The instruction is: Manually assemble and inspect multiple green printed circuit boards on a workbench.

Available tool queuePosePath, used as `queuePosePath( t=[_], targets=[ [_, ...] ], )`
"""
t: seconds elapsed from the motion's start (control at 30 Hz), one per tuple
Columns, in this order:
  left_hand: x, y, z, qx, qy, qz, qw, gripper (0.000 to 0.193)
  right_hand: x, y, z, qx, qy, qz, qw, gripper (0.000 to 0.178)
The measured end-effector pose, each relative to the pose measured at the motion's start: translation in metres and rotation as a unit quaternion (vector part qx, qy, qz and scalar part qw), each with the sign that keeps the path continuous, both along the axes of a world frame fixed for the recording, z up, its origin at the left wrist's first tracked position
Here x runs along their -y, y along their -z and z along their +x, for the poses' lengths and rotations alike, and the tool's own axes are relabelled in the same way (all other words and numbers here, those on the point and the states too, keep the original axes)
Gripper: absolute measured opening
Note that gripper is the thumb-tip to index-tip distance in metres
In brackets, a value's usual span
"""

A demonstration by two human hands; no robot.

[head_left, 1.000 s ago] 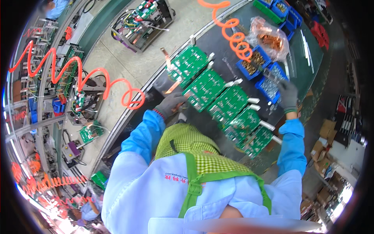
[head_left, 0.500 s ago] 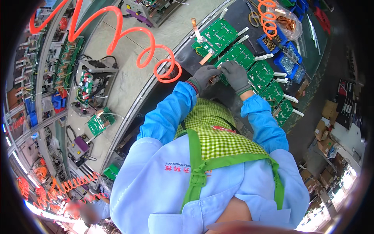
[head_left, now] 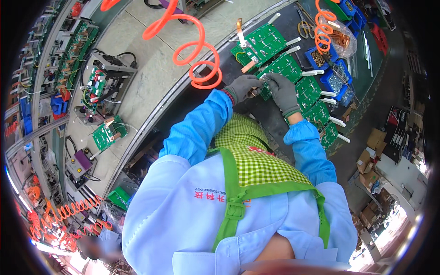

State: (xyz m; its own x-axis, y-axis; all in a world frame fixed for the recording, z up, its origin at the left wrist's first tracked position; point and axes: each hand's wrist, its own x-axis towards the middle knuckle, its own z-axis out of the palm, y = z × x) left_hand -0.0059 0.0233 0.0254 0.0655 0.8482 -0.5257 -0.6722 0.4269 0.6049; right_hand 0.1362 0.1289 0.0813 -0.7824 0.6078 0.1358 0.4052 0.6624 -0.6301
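Note:
My left hand [head_left: 244,88], in a grey glove, is closed in a pinch. A small copper-coloured piece [head_left: 253,92] shows at its fingertips. Close beside it, my grey-gloved right hand [head_left: 282,92] has its fingers curled and pressed together; whatever they hold is too small to make out. Both hands meet over the near edge of a green circuit board [head_left: 286,68]. To its upper left lies another green circuit board [head_left: 262,42], with copper strips [head_left: 239,24] and a yellow wire. More boards with white posts [head_left: 313,73] run down toward the right.
Blue bins [head_left: 336,81] of small metal parts stand right of the boards, near a clear bag of copper pieces [head_left: 343,40] and scissors [head_left: 304,28]. An orange coiled hose [head_left: 201,43] hangs on the left. Beyond the table edge, a grey bench holds electronic assemblies [head_left: 97,85].
The view has shifted a little, moving boards and bins across the picture. My hands stay together at the same board, with the right hand's fingers slightly farther from the left.

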Motion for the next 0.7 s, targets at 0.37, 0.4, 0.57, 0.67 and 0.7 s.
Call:
queuePosePath(
  t=[0.37, 0.4, 0.57, 0.67, 0.7],
  targets=[
    [0.002, 0.015, -0.005, -0.193, 0.067, 0.142, 0.969, 0.012, 0.006, 0.01, -0.01, 0.029, -0.031, 0.092, 0.995, 0.012],
    [0.003, 0.016, -0.005, -0.192, 0.064, 0.142, 0.969, 0.012, 0.006, 0.01, -0.009, 0.029, -0.034, 0.092, 0.995, 0.012],
    [0.001, 0.013, -0.005, -0.183, 0.076, 0.122, 0.973, 0.016, 0.01, 0.013, -0.009, 0.02, -0.033, 0.072, 0.997, 0.011],
    [0.003, 0.01, -0.007, -0.275, 0.075, 0.195, 0.939, 0.014, 0.012, 0.015, -0.009, 0.039, 0.01, 0.052, 0.998, 0.012],
    [0.002, 0.012, -0.007, -0.276, 0.072, 0.194, 0.939, 0.014, 0.012, 0.014, -0.01, 0.039, 0.007, 0.052, 0.998, 0.012]
  ],
)
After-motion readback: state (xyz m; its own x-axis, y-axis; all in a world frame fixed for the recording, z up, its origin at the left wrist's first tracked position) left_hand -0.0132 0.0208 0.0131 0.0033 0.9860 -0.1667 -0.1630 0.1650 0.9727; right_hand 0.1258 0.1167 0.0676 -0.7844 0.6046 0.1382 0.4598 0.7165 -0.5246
